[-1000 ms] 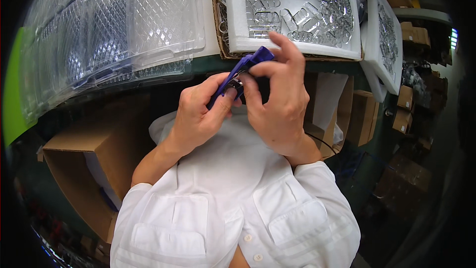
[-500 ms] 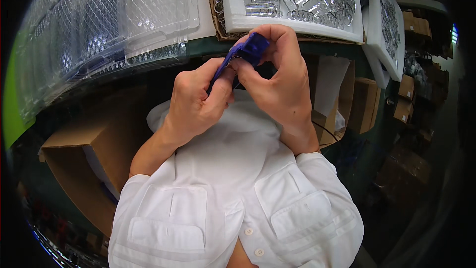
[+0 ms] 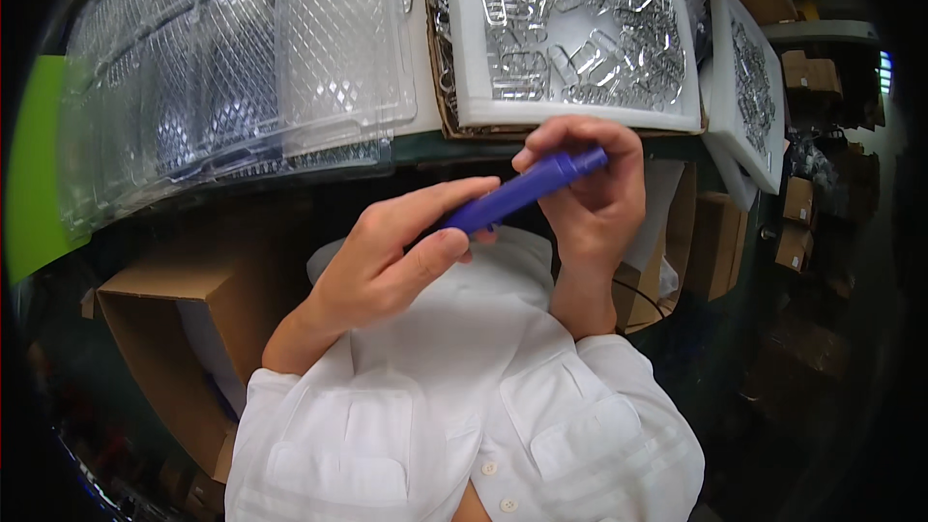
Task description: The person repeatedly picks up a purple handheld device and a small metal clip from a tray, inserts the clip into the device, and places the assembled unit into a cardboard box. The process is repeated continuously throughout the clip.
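Observation:
A long blue plastic piece point(image 3: 527, 191) slants up to the right in front of my chest. It has a narrower stub at its far right end, and I cannot make out what kind of part it is. My left hand point(image 3: 387, 256) grips the lower left end, with thumb on the near side and fingers along the far side. At the other end, my right hand point(image 3: 599, 198) curls around the stub, its fingertips against the upper edge. The palm side of the right hand is partly behind the piece.
A white foam tray point(image 3: 580, 114) of shiny metal clips stands on the bench ahead, with a second foam tray point(image 3: 720, 101) tilted to its right. Clear plastic blister trays point(image 3: 338, 39) lie at the left. Open cardboard boxes point(image 3: 174, 280) sit below the bench edge.
The blue piece has turned to lie flatter, its long smooth side now showing. My right hand has shifted right and toward me, and its thumb has come off the inner side.

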Demonstrator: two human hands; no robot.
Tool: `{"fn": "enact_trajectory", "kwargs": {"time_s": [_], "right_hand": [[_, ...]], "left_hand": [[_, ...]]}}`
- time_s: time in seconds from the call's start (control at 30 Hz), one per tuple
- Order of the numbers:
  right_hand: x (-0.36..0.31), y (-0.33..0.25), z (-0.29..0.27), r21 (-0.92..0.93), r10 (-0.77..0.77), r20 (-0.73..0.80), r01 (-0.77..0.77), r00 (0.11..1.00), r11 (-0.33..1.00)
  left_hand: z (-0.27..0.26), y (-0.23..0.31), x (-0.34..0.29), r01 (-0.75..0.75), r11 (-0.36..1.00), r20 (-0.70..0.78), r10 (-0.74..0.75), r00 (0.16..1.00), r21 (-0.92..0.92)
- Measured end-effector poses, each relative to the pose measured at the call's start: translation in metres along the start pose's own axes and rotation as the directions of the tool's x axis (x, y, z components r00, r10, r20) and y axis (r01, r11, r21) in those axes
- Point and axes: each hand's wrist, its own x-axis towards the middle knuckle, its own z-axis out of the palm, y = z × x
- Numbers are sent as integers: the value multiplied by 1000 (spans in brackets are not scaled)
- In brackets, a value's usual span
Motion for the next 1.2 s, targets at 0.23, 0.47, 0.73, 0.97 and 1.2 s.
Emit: {"fn": "enact_trajectory", "kwargs": {"time_s": [0.23,0.47,0.73,0.97,1.2], "right_hand": [[6,1,-33,-138,-289,147,309,946,941],[7,1,-43,-224,-283,118,303,952,926],[6,2,-61,-205,-245,69,254,967,945],[17,1,-75,-170,-299,21,298,954,939],[23,-2,-86,-203,-352,-16,342,936,918]], "left_hand": [[10,30,-9,-295,822,-33,354,935,486],[22,32,-4,-307,799,-34,377,926,517],[30,45,18,-334,723,68,371,926,605],[34,58,47,-367,647,177,341,923,668],[39,65,64,-396,595,262,303,916,699]]}}
